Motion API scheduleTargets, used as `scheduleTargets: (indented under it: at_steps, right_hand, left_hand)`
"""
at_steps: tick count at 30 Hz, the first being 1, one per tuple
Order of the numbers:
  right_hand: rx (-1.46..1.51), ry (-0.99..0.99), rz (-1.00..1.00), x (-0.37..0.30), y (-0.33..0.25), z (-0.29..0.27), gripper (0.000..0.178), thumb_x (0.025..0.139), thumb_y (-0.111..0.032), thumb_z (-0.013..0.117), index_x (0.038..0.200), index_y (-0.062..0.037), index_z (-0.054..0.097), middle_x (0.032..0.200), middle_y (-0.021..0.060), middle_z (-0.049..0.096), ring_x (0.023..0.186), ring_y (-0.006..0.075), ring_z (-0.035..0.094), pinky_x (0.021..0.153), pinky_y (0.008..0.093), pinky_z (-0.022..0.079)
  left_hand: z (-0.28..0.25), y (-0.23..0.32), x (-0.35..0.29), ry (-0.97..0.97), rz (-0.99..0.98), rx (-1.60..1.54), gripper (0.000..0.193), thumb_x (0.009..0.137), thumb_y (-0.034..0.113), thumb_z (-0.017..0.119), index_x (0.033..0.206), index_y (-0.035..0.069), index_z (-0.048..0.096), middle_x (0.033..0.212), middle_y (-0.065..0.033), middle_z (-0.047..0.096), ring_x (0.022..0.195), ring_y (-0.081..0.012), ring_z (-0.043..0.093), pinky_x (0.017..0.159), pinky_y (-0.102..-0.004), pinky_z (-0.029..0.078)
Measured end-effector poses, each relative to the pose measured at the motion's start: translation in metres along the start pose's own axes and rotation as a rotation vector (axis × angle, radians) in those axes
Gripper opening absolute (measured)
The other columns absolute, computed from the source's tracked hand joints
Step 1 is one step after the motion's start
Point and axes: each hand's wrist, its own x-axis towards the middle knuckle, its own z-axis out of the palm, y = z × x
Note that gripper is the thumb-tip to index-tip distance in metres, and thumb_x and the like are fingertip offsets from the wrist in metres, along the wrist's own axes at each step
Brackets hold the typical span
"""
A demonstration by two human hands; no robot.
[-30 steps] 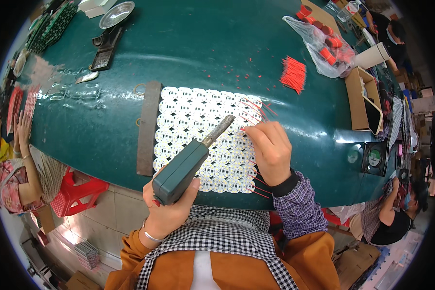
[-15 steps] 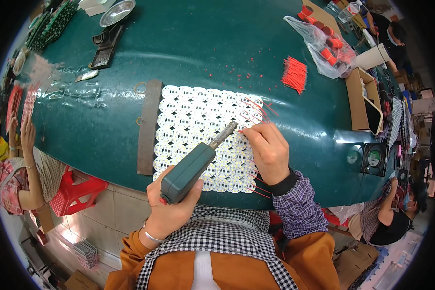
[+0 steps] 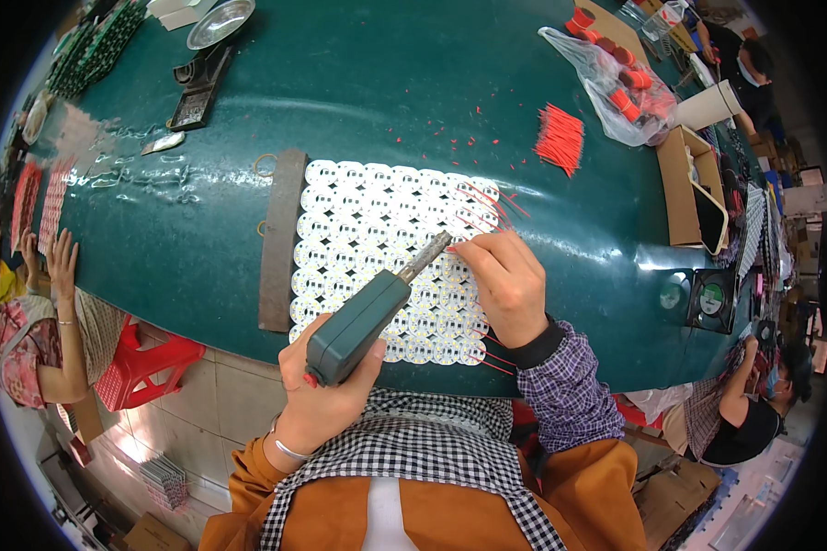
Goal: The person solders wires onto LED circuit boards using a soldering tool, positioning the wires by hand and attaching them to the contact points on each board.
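A dark green soldering gun [image 3: 358, 328] is gripped in my left hand [image 3: 326, 413], its metal tip angled up and to the right. Under the tip lies a panel of round white LED circuit boards [image 3: 363, 243] in several rows. My right hand [image 3: 513, 292] is closed in a pinch at the panel's right side, close to the tip. A bit of red wire shows at its fingertips; most of it is hidden. Along that same edge, red wires [image 3: 496, 360] stick out from boards above and below my hand. A dark flat bar [image 3: 283, 241] borders the panel's left edge.
Beyond the panel, a bundle of red wires [image 3: 559, 140] lies near a plastic bag [image 3: 606, 96] with red spools. A cardboard box [image 3: 685, 193] stands at the right. Far left are a black stand [image 3: 202, 87] and metal dish [image 3: 220, 23]. Co-workers sit at both sides.
My right hand has shifted slightly left, closer to the soldering tip. The panel and bar sit a touch further left. At far left, a co-worker's hands have moved.
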Motion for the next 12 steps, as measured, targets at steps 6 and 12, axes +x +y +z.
scheduleTargets:
  at_steps: [6,12]
  right_hand:
    - [-0.019,-0.001,0.002,0.0000,-0.0004,0.0010,0.022,0.073,0.003,0.067,0.095,-0.0001,0.069,0.088,0.0085,0.063,0.080,0.0259,0.063,0.069,0.0375,0.052]
    - [-0.032,-0.014,0.010,-0.0003,-0.0014,0.0010,0.022,0.074,0.003,0.067,0.096,-0.0008,0.069,0.089,0.0089,0.063,0.081,0.0264,0.064,0.070,0.0376,0.053]
  left_hand:
    - [-0.0010,0.0008,-0.0004,-0.027,-0.062,0.021,0.016,0.082,0.002,0.079,0.092,-0.003,0.068,0.077,-0.0053,0.066,0.063,-0.0085,0.059,0.056,-0.0248,0.045]
    - [-0.0027,-0.0029,0.0007,-0.034,-0.023,0.071,0.015,0.082,0.004,0.080,0.091,-0.001,0.068,0.077,-0.0051,0.066,0.063,-0.0101,0.059,0.056,-0.0252,0.045]
